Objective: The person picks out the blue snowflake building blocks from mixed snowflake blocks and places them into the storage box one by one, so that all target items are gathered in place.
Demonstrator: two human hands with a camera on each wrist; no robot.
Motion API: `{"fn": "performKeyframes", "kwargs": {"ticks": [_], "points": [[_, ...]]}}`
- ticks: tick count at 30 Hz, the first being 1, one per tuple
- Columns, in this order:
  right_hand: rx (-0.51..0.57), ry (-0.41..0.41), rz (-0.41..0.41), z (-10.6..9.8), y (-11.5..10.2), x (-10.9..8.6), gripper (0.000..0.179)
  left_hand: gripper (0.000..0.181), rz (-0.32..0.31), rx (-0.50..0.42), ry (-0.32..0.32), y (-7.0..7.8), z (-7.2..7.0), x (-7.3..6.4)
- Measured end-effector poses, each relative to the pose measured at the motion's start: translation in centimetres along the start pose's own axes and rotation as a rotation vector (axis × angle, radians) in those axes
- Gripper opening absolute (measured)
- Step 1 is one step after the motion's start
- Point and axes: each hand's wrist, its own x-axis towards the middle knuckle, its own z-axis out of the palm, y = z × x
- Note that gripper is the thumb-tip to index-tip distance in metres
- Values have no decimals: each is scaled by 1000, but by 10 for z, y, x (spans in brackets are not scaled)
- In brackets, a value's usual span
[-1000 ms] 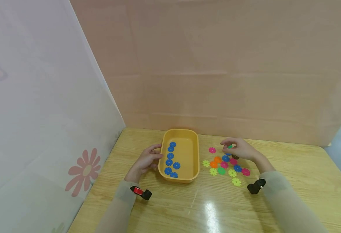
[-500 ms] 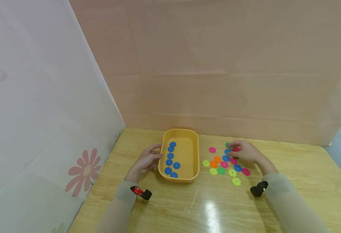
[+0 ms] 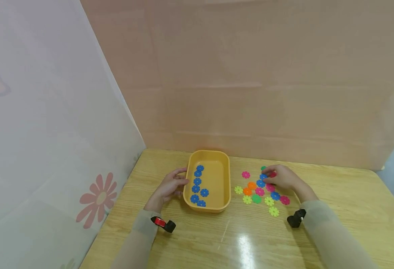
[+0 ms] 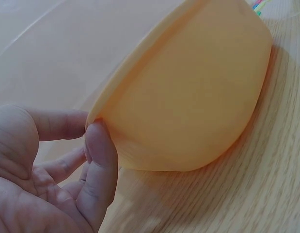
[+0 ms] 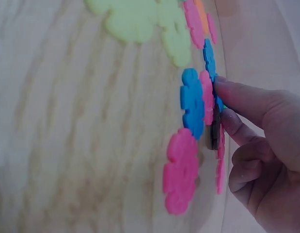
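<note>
My left hand [image 3: 167, 186] pinches the left rim of a yellow plastic tray [image 3: 222, 183] between thumb and fingers, as the left wrist view shows close up. Inside the tray, along its left side, lie several blue snowflake discs [image 3: 197, 181]. My right hand [image 3: 283, 177] is at the back of a loose group of coloured discs, thumb and forefinger pinching a blue snowflake disc [image 3: 263, 176]. In the right wrist view that blue disc [image 5: 218, 103] shows edge-on between thumb and finger, beside a dark disc [image 5: 215, 128]. The other fingers of this hand are curled.
Pink [image 3: 246, 175], orange [image 3: 252, 185], green [image 3: 256, 198], yellow [image 3: 274, 211] and more blue discs [image 3: 275, 195] lie flat on the wooden table [image 3: 197, 239] right of the tray. A papered wall [image 3: 267, 112] stands behind, another [image 3: 65, 123] at the left.
My right hand has shifted slightly right, uncovering the green disc at the back, and its fingertips have come down to the blue disc. The left hand stays on the tray's rim.
</note>
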Motion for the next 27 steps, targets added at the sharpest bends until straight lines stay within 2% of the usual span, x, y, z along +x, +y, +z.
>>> {"fn": "performKeyframes", "kwargs": {"ticks": [13,19,27], "points": [[-12,-35,5,-1,4,6,34,58,-2,-7,-4,1,2,-3],[-8,-45,-28,-1,0,3,29,58,-9,-6,-1,0,2,-2],[-6,-19,-25,0,-3,2,27,58,-7,-13,6,2,2,-2]]}}
